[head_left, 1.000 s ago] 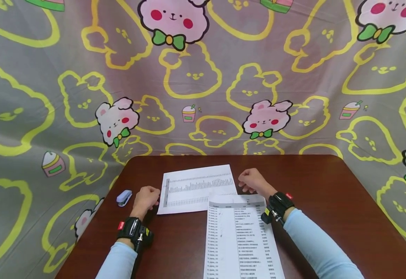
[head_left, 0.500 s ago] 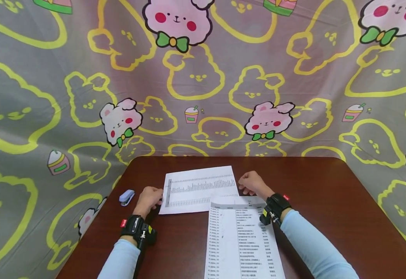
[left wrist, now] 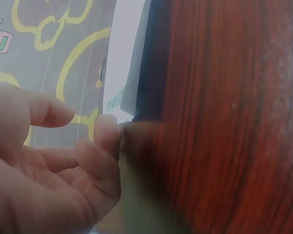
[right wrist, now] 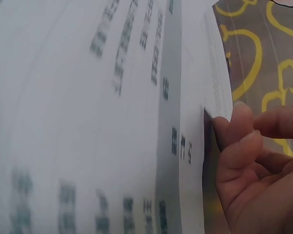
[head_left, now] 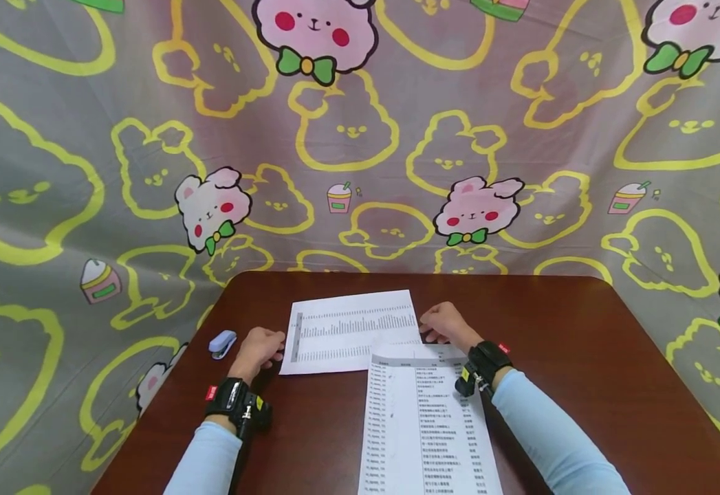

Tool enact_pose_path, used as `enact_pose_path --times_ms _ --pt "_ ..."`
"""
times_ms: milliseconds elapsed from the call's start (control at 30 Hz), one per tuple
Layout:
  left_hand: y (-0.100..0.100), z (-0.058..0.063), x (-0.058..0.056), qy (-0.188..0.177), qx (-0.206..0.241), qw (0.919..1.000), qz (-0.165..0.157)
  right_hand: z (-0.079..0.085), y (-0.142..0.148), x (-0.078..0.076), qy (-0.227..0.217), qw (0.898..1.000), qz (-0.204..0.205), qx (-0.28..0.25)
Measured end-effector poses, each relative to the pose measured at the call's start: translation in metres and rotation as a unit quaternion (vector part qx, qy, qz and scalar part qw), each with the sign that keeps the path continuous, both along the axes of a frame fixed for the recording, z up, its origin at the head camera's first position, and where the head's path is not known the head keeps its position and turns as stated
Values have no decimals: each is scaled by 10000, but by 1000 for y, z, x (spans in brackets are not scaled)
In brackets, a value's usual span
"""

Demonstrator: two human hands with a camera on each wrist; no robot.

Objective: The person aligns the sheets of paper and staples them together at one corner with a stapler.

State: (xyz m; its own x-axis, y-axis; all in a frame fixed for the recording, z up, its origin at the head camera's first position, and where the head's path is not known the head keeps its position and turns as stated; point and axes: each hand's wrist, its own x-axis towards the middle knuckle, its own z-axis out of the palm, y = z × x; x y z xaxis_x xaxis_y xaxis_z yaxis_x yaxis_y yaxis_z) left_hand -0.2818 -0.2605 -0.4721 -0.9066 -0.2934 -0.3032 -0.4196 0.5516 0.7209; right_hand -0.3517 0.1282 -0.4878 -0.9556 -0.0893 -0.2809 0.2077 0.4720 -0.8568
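Observation:
A white printed sheet [head_left: 350, 323] lies crosswise on the far part of the table, between both hands. My left hand [head_left: 259, 349] rests beside its left edge with fingers loosely curled, and one fingertip [left wrist: 107, 129] is right at the paper in the left wrist view. At the sheet's right edge is my right hand [head_left: 448, 323], fingers bent, the nearest ones [right wrist: 240, 151] close by the paper's edge in the right wrist view. A second printed sheet [head_left: 397, 426] lies upright nearer the body, overlapping the lower right corner of the far one and partly under the right wrist.
A small pale-blue stapler [head_left: 222, 344] sits left of the left hand, near the table's left edge. The dark brown wooden table [head_left: 558, 330] ends at a patterned cloth [head_left: 384, 158] hanging behind it. Black devices are strapped to both wrists.
The head view has shifted a little. My right fingers have edged slightly left, closer to the far sheet's right edge. Sheets and stapler lie as before.

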Motion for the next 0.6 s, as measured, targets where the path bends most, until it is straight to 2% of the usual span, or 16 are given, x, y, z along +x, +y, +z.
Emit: enact_pose_path --times_ms 167,367,433,600 --pt "-2 1 0 -98 233 9997 69 1 -3 1 -55 9993 109 -363" --pt "-4 2 2 -59 205 9997 73 5 1 -2 123 9995 -137 -246" --pt "-3 1 1 18 7 10000 -17 4 1 -4 83 9998 -42 -187" --pt "2 -2 -5 82 -932 9952 -287 -1 0 -6 -149 9998 94 -69"
